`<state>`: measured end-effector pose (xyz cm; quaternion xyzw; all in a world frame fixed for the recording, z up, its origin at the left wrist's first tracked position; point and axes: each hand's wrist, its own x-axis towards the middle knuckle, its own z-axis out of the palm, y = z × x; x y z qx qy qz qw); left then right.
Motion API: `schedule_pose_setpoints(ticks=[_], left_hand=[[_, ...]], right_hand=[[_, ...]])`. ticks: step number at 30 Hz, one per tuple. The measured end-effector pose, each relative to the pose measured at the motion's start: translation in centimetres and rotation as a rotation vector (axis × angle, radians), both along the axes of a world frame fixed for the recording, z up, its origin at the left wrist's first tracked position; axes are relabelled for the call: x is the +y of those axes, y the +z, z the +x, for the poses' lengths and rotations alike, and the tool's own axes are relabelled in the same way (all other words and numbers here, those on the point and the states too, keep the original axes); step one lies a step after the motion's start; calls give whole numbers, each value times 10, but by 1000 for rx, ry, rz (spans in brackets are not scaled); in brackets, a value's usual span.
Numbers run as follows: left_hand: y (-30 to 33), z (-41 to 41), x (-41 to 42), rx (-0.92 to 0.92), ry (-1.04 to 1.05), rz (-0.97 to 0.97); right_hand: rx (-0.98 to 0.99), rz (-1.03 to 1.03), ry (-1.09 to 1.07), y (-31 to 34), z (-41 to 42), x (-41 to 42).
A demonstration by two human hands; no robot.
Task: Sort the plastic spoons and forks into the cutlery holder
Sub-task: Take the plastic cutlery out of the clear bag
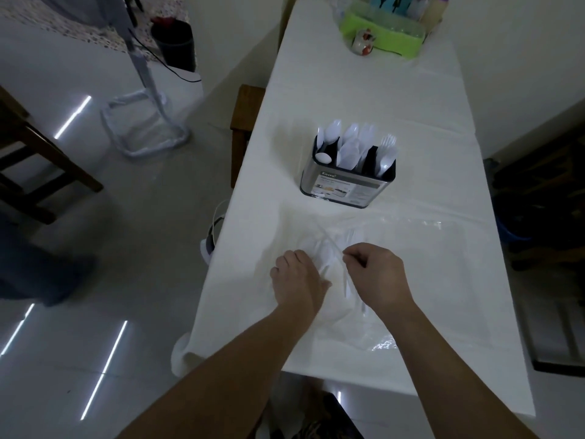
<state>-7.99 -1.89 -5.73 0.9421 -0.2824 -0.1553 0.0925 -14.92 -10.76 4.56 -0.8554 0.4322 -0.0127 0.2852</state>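
Observation:
A metal cutlery holder with black dividers stands mid-table. White plastic spoons fill its left and middle slots, and white forks stand in the right slot. Nearer to me, a loose pile of white plastic cutlery lies on the white table, hard to make out against the cloth. My left hand rests on the pile's left side, fingers bent over pieces. My right hand pinches a thin white utensil handle at the pile's right side.
A clear plastic bag lies crumpled right of the pile. A green tray with bottles and a small mug sits at the table's far end. A wooden chair stands at the table's left edge; a stand base is on the floor.

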Motion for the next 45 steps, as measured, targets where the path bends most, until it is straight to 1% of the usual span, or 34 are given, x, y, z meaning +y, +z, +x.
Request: schedule_pose_setpoints(ticks=[2, 9, 11, 14, 18, 22, 27, 29, 31, 36, 38, 45], left_hand=[[-2, 2, 0, -2, 39, -10], [-5, 12, -3, -37, 70, 18], [-11, 13, -3, -74, 44, 7], [-14, 17, -2, -105, -10, 44], [-15, 21, -1, -80, -47, 78], [-13, 26, 3, -38, -95, 49], [-7, 28, 31, -16, -163, 57], [-12, 28, 52, 0, -88, -11], [-13, 27, 71, 51, 39, -62], [-12, 34, 76, 158, 262, -86], [-8, 37, 70, 162, 283, -85], [-5, 26, 60, 65, 261, 16]], right_hand=[[-7, 1, 1, -1, 0, 1], [-14, -16, 17, -2, 2, -1], [-8, -7, 11, -2, 2, -2], [-8, 14, 5, -2, 3, -2], [1, 17, -1, -3, 5, -3], [10, 17, -11, -6, 7, -3], [13, 10, -23, -11, 9, -7], [16, 8, -31, -13, 10, -10], [20, 5, -32, -13, 11, -12], [39, -12, -14, -11, 10, -13], [39, -20, -6, -9, 7, -12], [41, -45, 9, -3, -2, -12]])
